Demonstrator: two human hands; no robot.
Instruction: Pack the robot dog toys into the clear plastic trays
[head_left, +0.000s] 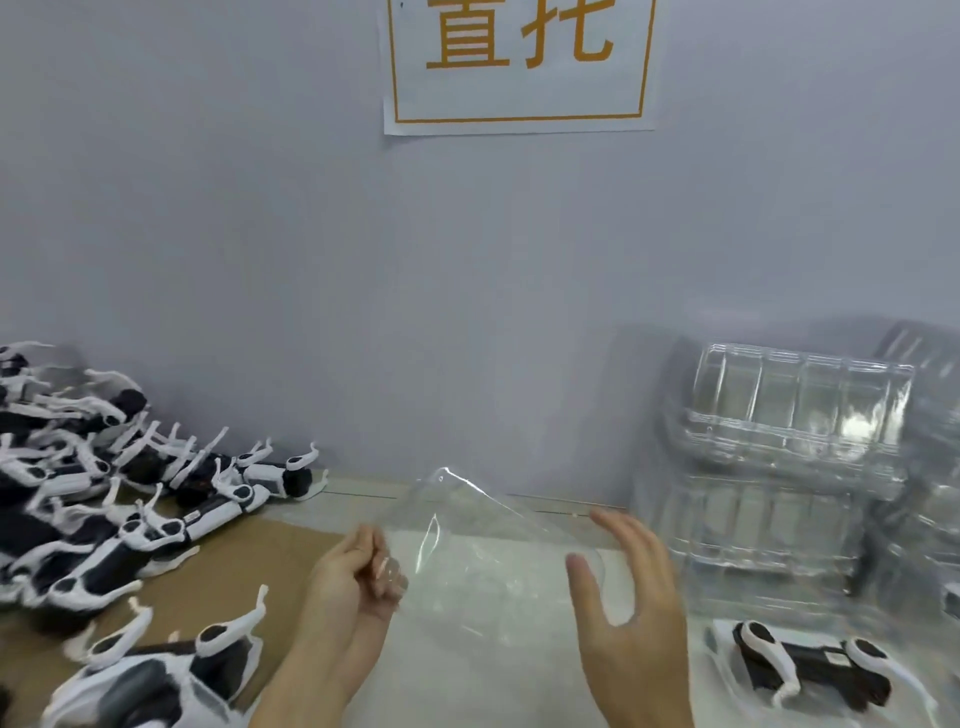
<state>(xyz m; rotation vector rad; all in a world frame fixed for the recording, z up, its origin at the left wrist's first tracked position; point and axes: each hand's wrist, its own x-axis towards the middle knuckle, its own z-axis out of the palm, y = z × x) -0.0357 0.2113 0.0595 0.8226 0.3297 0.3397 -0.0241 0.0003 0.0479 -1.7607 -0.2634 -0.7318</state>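
A thin clear plastic tray (467, 525) is tilted up over the middle of the table. My left hand (353, 577) pinches its left edge with curled fingers. My right hand (628, 587) is spread at the tray's right edge, fingers straight, thumb against the plastic. A heap of black-and-white robot dog toys (104, 488) lies at the left. One more robot dog (156, 670) lies at the bottom left. Another robot dog (815, 665) sits in a clear tray at the bottom right.
A tall stack of clear plastic trays (795, 447) stands at the right against the grey wall. A paper sign (519, 62) with orange characters hangs on the wall above. Brown cardboard (249, 551) covers the table's left part, a white sheet (493, 649) the middle.
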